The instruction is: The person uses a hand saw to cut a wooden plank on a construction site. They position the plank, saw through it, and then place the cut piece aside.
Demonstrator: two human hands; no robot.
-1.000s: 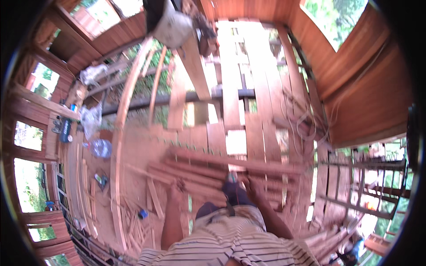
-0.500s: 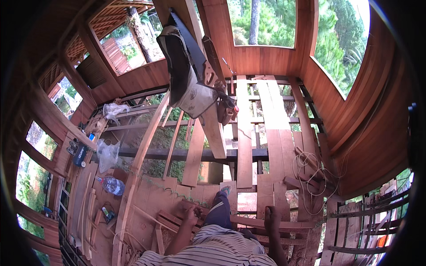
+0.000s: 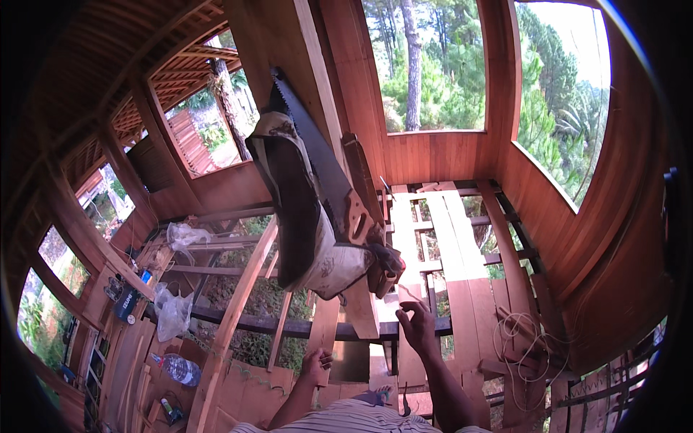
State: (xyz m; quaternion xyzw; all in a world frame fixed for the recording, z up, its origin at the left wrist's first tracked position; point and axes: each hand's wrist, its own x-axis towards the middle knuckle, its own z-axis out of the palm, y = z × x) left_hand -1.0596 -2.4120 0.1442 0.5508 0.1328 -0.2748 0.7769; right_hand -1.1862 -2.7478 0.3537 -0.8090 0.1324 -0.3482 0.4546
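A wooden post (image 3: pixel 271 43) stands in front of me with a dark-and-white bag (image 3: pixel 296 216) hung on it. Tucked behind the bag is a handsaw (image 3: pixel 325 166), its wooden grip lowest. A brown tool pouch (image 3: pixel 385 278) with a red-tipped item hangs at the bag's lower right. My right hand (image 3: pixel 419 328) is raised just below the pouch, thumb and fingers apart, nothing visible in it and not touching the pouch. Lower and to the left, my left hand (image 3: pixel 315 366) has its fingers curled; whether they hold anything is hidden.
Loose floor planks (image 3: pixel 473 303) lie over dark beams (image 3: pixel 274 325), with open gaps to the ground below. A coiled cord (image 3: pixel 516 339) lies at right. At left are a water bottle (image 3: pixel 180 369), a plastic bag (image 3: pixel 172 314), a blue machine (image 3: pixel 124 299) and long boards (image 3: pixel 234 310).
My view has tilted up and come closer to the post. My right hand has risen from beside my body toward the pouch, its fingers opening. The left hand stays low, fingers curled.
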